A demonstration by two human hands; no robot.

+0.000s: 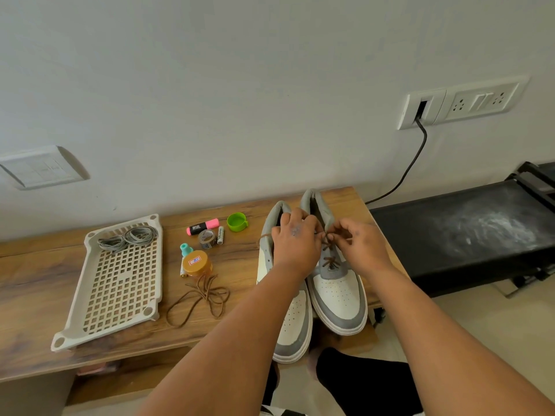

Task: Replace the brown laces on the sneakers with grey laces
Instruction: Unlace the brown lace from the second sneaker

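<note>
At the bench's right end, my left hand (295,235) and right hand (357,240) pinch the thin brown lace (329,253) on the right sneaker (336,283), smooth white and grey; coiled grey laces (129,239) lie in the perforated plastic tray (120,283).

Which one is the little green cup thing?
Find the wooden table by the wall. Behind the small items between the white tray and the sneakers sits the green cap. It is the only bright green, round, hollow thing there.
</note>
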